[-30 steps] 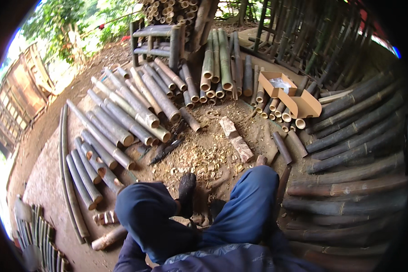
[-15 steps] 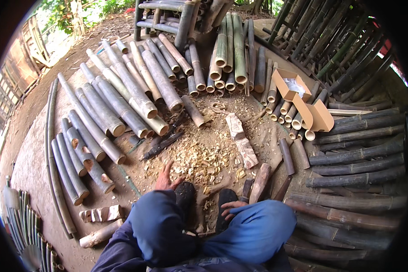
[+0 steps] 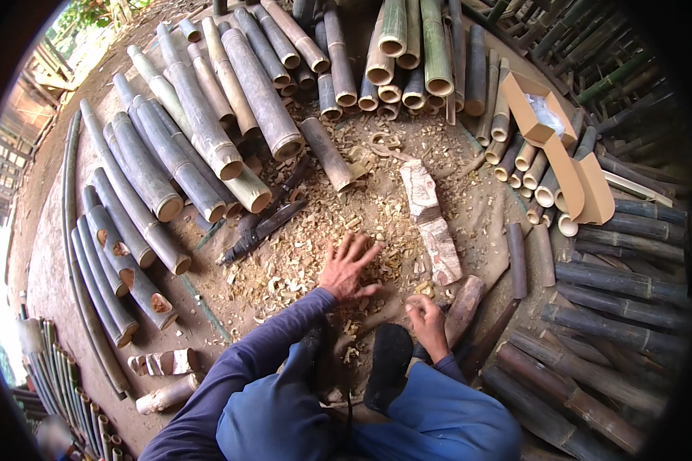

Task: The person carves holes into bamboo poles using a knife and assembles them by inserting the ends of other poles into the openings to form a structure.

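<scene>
My left hand (image 3: 349, 269) reaches forward over a heap of pale wood chips (image 3: 307, 261), palm down, its fingers spread and nothing seen in them. Closer to my right knee, my right hand (image 3: 428, 321) has its fingers curled in; whether they hold something small is hidden. Beside it lies a short brown piece of wood (image 3: 465, 303). Just beyond the right hand, a long notched block (image 3: 432, 223) with pale and brown patches rests on the ground. My dark-socked foot (image 3: 389, 365) is between the hands and my blue-trousered legs.
Cut bamboo tubes (image 3: 207, 138) lie in rows ahead and to the left. Dark long objects (image 3: 265, 230) lie beside the chips. An open cardboard box (image 3: 538, 111) sits on bamboo at the right. Dark bamboo poles (image 3: 623, 323) are piled at my right.
My left hand has moved forward and right, from beside my foot onto the chips. The right hand has come up from beside the knee, its fingers curled. The view has shifted downward.
</scene>
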Demonstrator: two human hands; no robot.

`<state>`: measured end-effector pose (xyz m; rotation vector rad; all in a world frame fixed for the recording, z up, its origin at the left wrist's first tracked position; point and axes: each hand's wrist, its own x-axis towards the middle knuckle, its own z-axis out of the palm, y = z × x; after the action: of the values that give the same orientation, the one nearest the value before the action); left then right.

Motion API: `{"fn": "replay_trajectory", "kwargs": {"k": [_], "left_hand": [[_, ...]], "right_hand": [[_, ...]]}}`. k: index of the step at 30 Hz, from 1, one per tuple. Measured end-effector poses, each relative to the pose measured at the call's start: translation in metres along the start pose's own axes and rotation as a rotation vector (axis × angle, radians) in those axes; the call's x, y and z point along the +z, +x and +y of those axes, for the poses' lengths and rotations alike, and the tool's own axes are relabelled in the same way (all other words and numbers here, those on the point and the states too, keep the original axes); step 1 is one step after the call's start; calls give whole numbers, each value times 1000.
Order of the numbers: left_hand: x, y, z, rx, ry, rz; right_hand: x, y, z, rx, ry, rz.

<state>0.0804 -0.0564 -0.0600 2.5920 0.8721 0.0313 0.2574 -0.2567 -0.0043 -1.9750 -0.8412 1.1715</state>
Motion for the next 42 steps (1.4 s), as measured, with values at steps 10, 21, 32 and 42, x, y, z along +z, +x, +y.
{"fn": "replay_trajectory", "kwargs": {"k": [10, 21, 32, 42], "left_hand": [[26, -25, -20, 281, 110, 2], [-47, -44, -67, -22, -228, 335], [-124, -176, -139, -618, 108, 671], [-1, -136, 10, -203, -432, -142]], "right_hand": [[65, -14, 18, 273, 318, -395], [56, -17, 26, 266, 298, -409], [56, -15, 24, 247, 322, -423], [60, -10, 30, 292, 327, -409]]}}
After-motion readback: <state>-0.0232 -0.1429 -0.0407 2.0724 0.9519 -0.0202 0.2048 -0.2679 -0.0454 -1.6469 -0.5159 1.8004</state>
